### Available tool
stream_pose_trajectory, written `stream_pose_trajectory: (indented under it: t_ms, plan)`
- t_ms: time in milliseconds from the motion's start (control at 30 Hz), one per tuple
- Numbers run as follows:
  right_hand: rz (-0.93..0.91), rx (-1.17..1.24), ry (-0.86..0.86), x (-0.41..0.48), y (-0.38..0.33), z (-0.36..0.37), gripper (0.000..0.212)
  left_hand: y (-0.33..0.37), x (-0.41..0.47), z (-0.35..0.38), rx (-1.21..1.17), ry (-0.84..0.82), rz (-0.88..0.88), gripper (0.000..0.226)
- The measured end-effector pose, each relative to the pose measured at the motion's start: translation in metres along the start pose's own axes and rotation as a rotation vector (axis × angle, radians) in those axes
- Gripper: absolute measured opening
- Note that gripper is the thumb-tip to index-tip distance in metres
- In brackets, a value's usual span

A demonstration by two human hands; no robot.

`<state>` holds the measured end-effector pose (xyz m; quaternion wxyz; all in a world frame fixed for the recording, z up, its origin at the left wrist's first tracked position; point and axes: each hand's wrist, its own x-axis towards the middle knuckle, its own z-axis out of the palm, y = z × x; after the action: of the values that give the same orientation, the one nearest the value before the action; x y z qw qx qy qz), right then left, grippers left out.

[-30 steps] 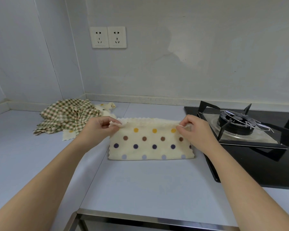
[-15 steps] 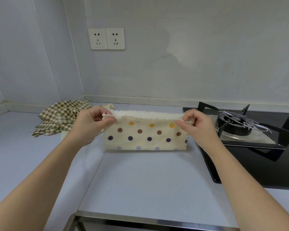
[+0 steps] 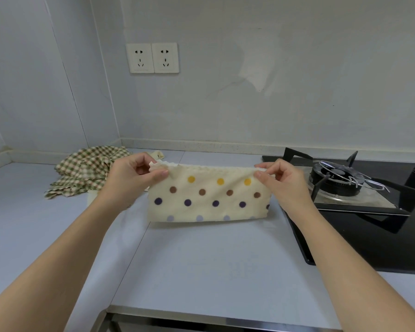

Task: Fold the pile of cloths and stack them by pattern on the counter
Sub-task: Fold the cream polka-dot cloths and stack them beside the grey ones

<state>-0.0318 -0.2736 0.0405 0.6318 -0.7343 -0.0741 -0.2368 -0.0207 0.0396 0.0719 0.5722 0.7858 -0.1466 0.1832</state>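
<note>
Fabric this thin and fluffy weighs next to nothing: the polka-dot cloth (image 3: 209,200) hangs as a limp cream panel in front of the person. Its lower edge is at or just above the pale surface (image 3: 201,271), too close to tell whether it touches. The left hand (image 3: 132,178) pinches the upper left corner between thumb and forefinger, and the right hand (image 3: 283,183) pinches the upper right corner the same way. The two are well apart, so the scalloped top edge is drawn nearly straight. That edge seems to show two layers, so the cloth is probably doubled once already. It will sag and slip out of line wherever it is not held, so the corners are the right places to grip, with both layers caught together. It is soft, not fragile, and should lie flat if lowered evenly. Behind the left hand a rumpled heap of gingham cloths (image 3: 86,171) lies unfolded on the surface, with a cream scrap (image 3: 157,154) beside it. The gas hob (image 3: 369,236) sits just right of the cloth and is worth keeping clear of.
</note>
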Motion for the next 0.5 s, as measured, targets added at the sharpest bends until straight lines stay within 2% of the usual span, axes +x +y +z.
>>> stream_pose_trajectory:
  t_ms: [133, 300, 500]
  plan:
    - [-0.040, -0.068, 0.061, 0.0013, 0.0030, 0.0006, 0.022, 0.0000, -0.0017, 0.0007, 0.057, 0.024, 0.027, 0.022]
    - [-0.047, 0.037, 0.092, 0.0010, -0.0024, 0.0018, 0.023, 0.0046, -0.0025, 0.0020, -0.003, 0.074, -0.008, 0.022]
    - [0.054, 0.191, 0.053, 0.0025, -0.0047, -0.0007, 0.024, 0.0072, 0.0041, 0.0092, -0.025, 0.056, -0.183, 0.019]
